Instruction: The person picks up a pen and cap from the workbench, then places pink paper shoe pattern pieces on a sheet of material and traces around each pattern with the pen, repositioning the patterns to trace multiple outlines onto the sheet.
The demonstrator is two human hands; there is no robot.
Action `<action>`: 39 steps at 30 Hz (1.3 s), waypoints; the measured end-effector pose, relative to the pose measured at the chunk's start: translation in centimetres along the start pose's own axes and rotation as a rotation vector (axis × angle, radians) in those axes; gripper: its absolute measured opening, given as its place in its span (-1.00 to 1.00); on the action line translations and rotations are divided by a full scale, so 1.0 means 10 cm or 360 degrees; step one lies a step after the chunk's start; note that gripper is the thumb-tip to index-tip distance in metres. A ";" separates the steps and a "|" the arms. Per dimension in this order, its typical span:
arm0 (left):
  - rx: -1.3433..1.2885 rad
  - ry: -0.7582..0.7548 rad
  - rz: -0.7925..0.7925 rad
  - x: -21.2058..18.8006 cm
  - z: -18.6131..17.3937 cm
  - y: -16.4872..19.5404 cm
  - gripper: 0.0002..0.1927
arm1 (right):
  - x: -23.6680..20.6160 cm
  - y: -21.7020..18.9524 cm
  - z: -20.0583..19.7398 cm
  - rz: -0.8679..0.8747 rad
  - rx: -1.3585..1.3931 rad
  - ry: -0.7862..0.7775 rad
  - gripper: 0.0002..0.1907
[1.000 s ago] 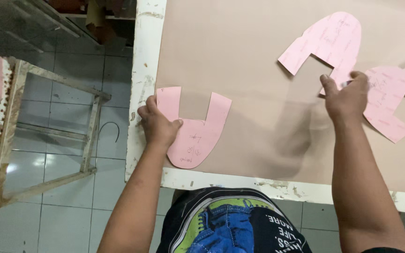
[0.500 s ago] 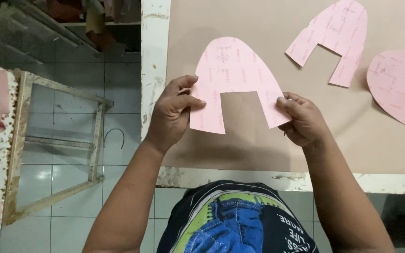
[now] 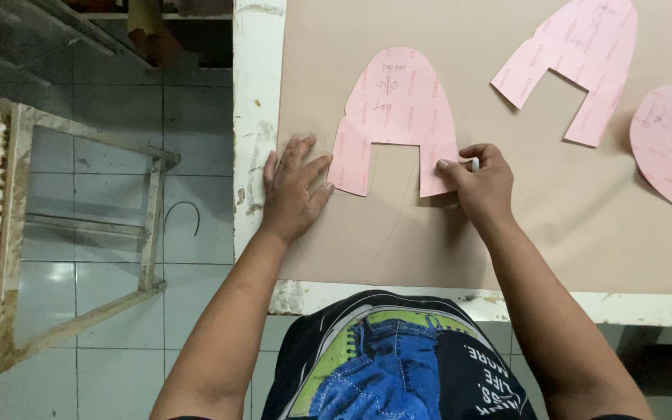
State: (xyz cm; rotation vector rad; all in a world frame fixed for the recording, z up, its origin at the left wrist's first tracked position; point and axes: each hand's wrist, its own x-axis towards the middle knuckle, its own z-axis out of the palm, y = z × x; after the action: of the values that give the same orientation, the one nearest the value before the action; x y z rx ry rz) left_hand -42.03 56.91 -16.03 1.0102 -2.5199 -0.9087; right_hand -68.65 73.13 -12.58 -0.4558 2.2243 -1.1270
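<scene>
I see a white-painted table (image 3: 257,117), paint chipped along its edge, covered by a broad tan sheet (image 3: 507,210), matte and smooth, with faint curved pencil lines near its lower left. Left of the table, grey floor tiles and a rough wooden frame (image 3: 149,225)

Three pink card patterns on the sheet. Nearest one, the pattern (image 3: 397,109), lies flat: rounded arch top, square notch cut from its lower edge, two short legs. A second arch piece (image 3: 577,54) sits tilted, upper right, well apart. A rounded third piece (image 3: 666,140) lies at the right edge

Left hand (image 3: 293,187) flat, fingers spread and released, pressing the sheet, fingertips touching the pattern's left leg. Right hand (image 3: 480,183) curled on the right leg, pinching a small white pen-like tip (image 3: 474,164) between thumb and fingers
</scene>
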 end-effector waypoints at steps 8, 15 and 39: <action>0.0038 0.0183 -0.0025 0.00 0.07 0.05 -0.61 | 0.03 -0.11 0.04 0.0012 -0.0130 -0.0013 -0.63; 0.0003 0.0180 -0.0040 0.00 0.08 0.03 -0.56 | 0.07 -0.03 0.05 -0.0244 -0.0466 0.0077 -0.60; -0.0049 0.0168 -0.0038 0.01 0.00 0.05 -0.72 | 0.01 0.08 0.09 -0.0461 -0.0597 0.0163 -0.59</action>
State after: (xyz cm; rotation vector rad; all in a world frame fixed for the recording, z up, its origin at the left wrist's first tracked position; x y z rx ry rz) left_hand -42.38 57.10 -15.75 1.0528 -2.4052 -0.8742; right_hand -68.15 73.01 -13.70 -0.9186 2.5277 -0.8823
